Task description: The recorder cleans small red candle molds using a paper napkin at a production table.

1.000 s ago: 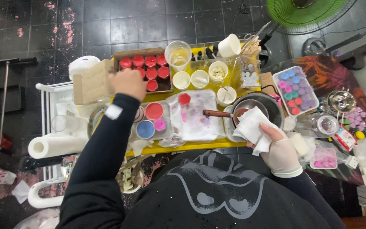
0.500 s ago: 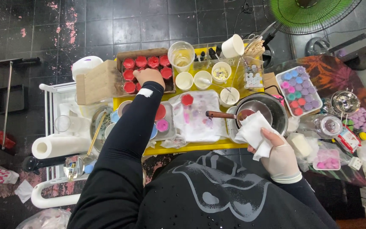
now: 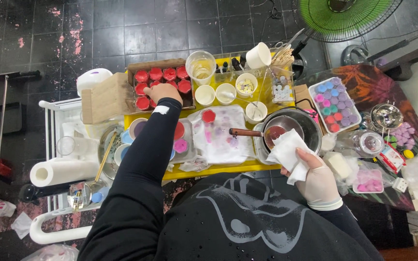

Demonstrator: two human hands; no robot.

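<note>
The left arm, in a black sleeve, stretched far forward, its bare left hand (image 3: 162, 92) palm down with fingers curled. The gloved right hand (image 3: 318, 180) stayed near the body, fingers closed in a grip.

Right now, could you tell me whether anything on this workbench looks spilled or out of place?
Yes: the white cloth in the middle of the yellow table is blotched with pink and purple stains, and a white cup at the far edge lies tipped on its side.
</note>
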